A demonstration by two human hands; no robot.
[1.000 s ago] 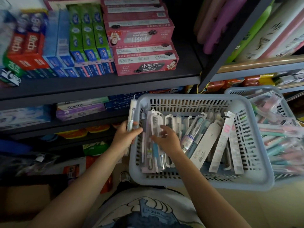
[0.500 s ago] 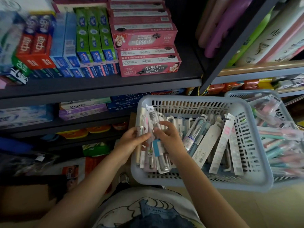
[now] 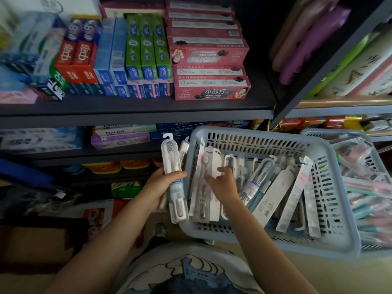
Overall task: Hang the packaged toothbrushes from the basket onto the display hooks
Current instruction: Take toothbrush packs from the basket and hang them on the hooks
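Left hand (image 3: 163, 183) grips a pack (image 3: 172, 177); right hand (image 3: 222, 183), fingers loose, reaches into the basket (image 3: 331, 209). Snagging neighbouring packs could spill them.

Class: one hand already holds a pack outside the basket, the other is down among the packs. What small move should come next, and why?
Probably the right hand should close on one of the upright packs under its spread fingers and lift it out. The left hand already grips a toothbrush pack beside the basket, which is still full, and no display hooks are in view yet.
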